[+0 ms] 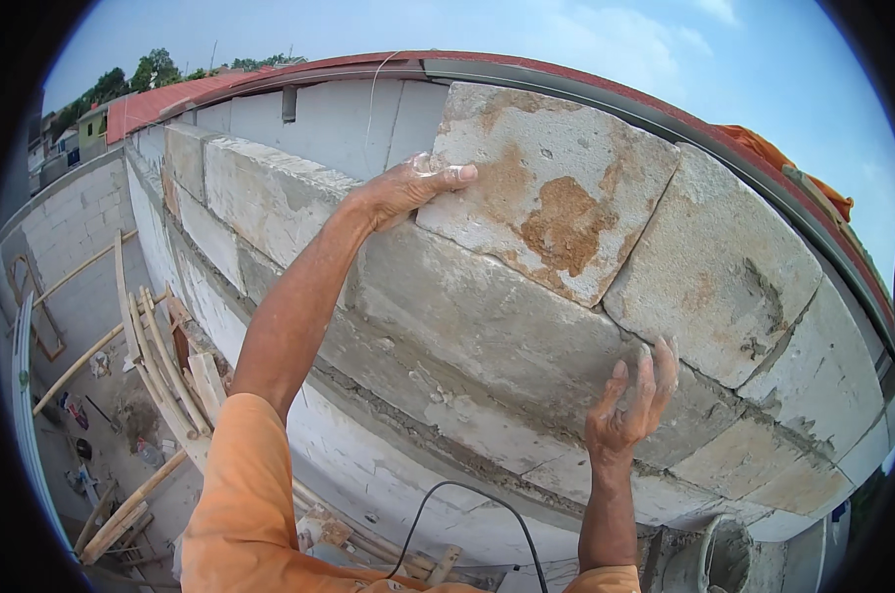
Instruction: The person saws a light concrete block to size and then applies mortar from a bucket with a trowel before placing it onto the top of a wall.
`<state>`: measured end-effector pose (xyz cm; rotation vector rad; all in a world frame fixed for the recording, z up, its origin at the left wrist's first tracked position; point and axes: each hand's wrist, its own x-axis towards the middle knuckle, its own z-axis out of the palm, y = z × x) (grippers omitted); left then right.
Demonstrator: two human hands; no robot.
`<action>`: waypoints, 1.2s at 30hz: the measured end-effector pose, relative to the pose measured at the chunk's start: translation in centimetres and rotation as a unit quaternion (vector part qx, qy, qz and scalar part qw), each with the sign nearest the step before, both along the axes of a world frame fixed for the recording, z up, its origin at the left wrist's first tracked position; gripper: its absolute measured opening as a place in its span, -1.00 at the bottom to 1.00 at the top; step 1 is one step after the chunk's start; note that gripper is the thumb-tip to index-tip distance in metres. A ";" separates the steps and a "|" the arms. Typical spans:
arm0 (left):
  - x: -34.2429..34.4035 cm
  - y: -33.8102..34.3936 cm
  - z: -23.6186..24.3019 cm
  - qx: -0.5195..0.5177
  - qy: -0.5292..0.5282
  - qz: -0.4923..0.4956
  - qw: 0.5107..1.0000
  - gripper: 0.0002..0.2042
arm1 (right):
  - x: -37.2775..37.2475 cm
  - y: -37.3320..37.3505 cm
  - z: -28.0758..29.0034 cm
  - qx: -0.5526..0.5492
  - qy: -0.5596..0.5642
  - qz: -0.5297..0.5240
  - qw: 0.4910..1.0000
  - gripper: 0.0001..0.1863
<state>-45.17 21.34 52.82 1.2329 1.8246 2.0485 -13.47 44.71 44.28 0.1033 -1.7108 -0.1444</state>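
My left hand [415,190] grips the left end of a pale concrete block [556,188] in the wall's top row. Its thumb lies on the block's front face, and the other fingers are mostly hidden. Brown mortar smears mark that face. A second block [714,267] stands against its right side with a thin dark joint between them. Lower right, my right hand [633,400] is open and holds nothing, its dusty fingers stretched upward in front of the grey mortared course [487,316]. Whether those fingertips touch the wall, I cannot tell.
Behind the wall runs a red-edged roof [606,84] with orange cloth [759,148] on it. Wooden poles [151,346] lean down at the left, above a littered floor [136,415]. A black cable [467,484] loops before me, and a round pipe opening [729,553] sits lower right.
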 end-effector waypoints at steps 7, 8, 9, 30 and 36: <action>1.5 0.7 -0.1 -0.006 0.012 0.074 0.997 0.45 | -1.1 -2.0 0.8 0.013 -0.008 -0.034 0.999 -0.60; 1.9 0.3 0.1 -0.001 0.013 0.075 0.997 0.45 | -1.6 -2.3 0.9 0.018 -0.006 -0.033 0.999 -0.60; 3.8 -0.2 1.3 -0.002 0.023 0.029 0.999 0.40 | -1.6 -2.2 1.2 0.027 -0.011 -0.045 0.999 -0.60; 3.6 0.3 2.2 0.056 0.005 -0.104 0.993 -0.06 | -8.3 -2.9 3.1 0.086 0.028 -0.198 0.976 -0.64; 2.9 0.3 2.0 0.059 0.015 -0.114 0.992 -0.11 | -8.8 -2.9 2.7 0.055 0.035 -0.183 0.981 -0.58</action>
